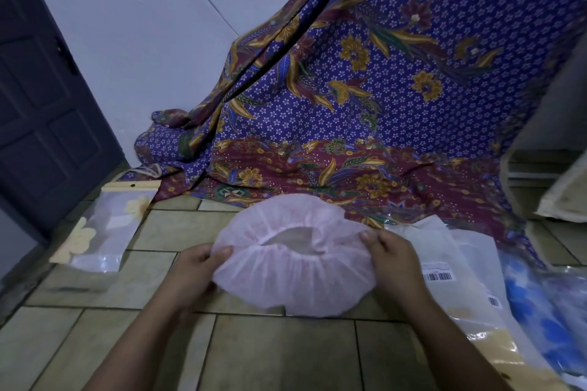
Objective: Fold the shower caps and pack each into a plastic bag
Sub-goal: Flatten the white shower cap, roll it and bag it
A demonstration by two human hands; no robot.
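A pale pink shower cap (292,282) is spread open above the tiled floor, its gathered elastic opening facing up. My left hand (198,267) pinches its left rim and my right hand (392,255) pinches its right rim, thumbs on top. A clear plastic bag with a cream header and flower prints (104,232) lies on the floor to the left. More plastic bags with barcode labels (454,276) lie to the right.
A purple and maroon floral cloth (365,105) drapes down the wall onto the floor behind the cap. A dark door (41,105) stands at left. Blue-patterned packaging (546,320) lies at far right, below a pale shelf unit (559,187).
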